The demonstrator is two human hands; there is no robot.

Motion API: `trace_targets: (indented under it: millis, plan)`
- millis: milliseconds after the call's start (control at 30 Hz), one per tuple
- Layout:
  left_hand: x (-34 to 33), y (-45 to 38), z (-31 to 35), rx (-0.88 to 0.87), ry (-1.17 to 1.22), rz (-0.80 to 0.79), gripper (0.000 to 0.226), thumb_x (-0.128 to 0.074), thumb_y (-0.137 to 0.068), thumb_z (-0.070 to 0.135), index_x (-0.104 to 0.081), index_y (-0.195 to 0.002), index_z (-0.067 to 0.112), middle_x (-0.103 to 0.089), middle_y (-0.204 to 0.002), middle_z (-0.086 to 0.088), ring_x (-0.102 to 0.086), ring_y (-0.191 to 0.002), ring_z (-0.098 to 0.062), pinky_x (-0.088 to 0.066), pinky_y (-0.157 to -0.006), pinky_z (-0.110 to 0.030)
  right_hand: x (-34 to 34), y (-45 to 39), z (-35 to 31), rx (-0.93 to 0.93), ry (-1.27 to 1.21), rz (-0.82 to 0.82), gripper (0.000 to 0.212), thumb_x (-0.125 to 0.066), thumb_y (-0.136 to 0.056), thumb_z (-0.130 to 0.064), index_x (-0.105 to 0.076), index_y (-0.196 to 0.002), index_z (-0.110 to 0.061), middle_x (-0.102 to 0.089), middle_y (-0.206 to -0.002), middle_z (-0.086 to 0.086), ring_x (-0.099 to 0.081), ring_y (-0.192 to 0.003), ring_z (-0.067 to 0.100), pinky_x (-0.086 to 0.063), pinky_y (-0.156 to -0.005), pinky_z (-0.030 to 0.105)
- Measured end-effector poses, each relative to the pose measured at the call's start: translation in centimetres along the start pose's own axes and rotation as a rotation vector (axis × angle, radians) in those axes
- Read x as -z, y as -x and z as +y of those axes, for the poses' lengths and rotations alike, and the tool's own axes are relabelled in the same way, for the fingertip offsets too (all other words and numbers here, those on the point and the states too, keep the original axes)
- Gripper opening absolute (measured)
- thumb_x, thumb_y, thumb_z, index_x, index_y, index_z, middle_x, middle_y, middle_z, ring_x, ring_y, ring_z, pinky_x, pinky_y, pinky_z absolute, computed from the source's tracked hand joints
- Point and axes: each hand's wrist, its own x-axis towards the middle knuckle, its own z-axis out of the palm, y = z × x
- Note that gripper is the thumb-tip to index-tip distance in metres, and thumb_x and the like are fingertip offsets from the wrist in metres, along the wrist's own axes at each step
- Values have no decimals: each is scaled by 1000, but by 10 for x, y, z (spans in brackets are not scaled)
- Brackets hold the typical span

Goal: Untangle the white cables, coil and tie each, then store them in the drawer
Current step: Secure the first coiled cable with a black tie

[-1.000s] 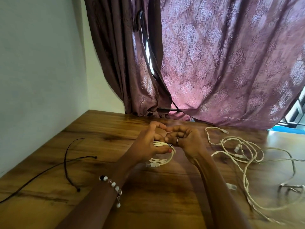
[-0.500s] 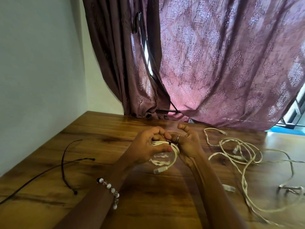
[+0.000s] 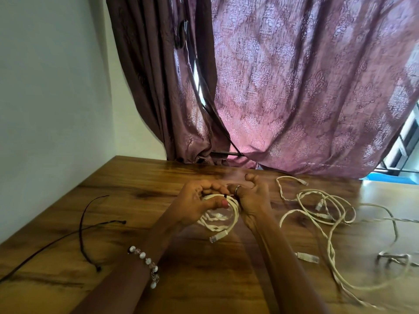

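Left hand [image 3: 195,202], right hand [image 3: 251,198] fingers still grip coiled white cable [image 3: 226,214]; connector end now dangles lower.

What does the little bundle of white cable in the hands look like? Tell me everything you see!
The white cable bundle is wound into a small round coil of several loops, some strands twisted like rope. A clear plastic plug sticks out at its near end. Something small and dark sits on its top edge, too small to identify. The left hand grips its left side, thumb across the loops; the right hand holds its right side. It sits low over the wooden table; whether it touches is unclear.
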Motion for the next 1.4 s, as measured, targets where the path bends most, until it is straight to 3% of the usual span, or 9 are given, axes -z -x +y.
trace_targets:
  millis: [133,333,500,633,800,967,1067,1200,1400]
  plan:
    - [-3,-2,-2,20,-4,6,31,-75,-73,-1,-64,-99,12,-71,-90,-17,-67,-81,-19,-55,-74,-28,6,2,-6,-27,65,-68,31,-55,-84,16,-46,-107,-3,-63,-72,19,-61,-48,20,-50,-42,26]
    - [0,0,2,76,58,-9,62,-73,-75,2,-40,-126,15,-70,-89,-18,-70,-82,-18,-53,-70,-24,13,-7,-5,-97,45,-191,23,-64,-82,7,-58,-99,-6,-67,-80,16,-65,-62,22,-54,-56,31]
    - [4,-1,-4,102,-2,-94,64,-73,-76,5,-42,-128,25,-72,-92,-6,-69,-91,-18,-56,-80,-33,19,-11,-2,-54,96,-145,14,-66,-84,-4,-62,-98,-4,-70,-83,18,-65,-64,21,-55,-59,30]
    - [9,-3,-8,71,-154,58,50,-75,-78,11,-53,-122,22,-72,-97,-7,-69,-93,-22,-57,-83,-40,29,-15,-6,31,268,-229,26,-65,-86,-26,-64,-101,-5,-70,-94,19,-63,-79,25,-52,-72,34]
    - [9,-2,-3,-57,-233,205,39,-66,-87,14,-51,-123,14,-73,-92,-1,-71,-79,-14,-55,-67,-21,35,-11,-4,77,466,-440,37,-72,-75,5,-62,-110,-3,-73,-95,14,-70,-86,21,-54,-72,26]
    - [8,0,-6,65,-317,289,45,-59,-87,41,-53,-122,15,-73,-94,-6,-70,-83,-18,-55,-75,-31,25,-1,0,128,474,-310,22,-69,-79,6,-68,-97,-6,-71,-77,7,-65,-71,17,-54,-69,36]
    - [5,5,5,244,-17,264,53,-58,-75,55,-63,-110,15,-73,-99,-9,-71,-88,-23,-57,-81,-41,27,10,-9,112,373,-207,21,-71,-79,3,-66,-100,1,-71,-83,18,-65,-71,26,-56,-66,41]
    - [-6,15,22,360,235,48,39,-74,-72,30,-66,-107,14,-72,-104,-15,-69,-95,-36,-56,-78,-55,41,32,-33,118,276,-122,24,-71,-78,0,-67,-102,1,-74,-88,18,-70,-74,25,-57,-62,39]
    - [-71,12,52,189,307,72,36,-79,-61,9,-71,-95,3,-74,-87,-15,-70,-73,-28,-60,-61,-40,86,75,-77,210,285,-49,15,-67,-83,-4,-70,-98,-2,-73,-85,15,-65,-72,23,-54,-57,29]
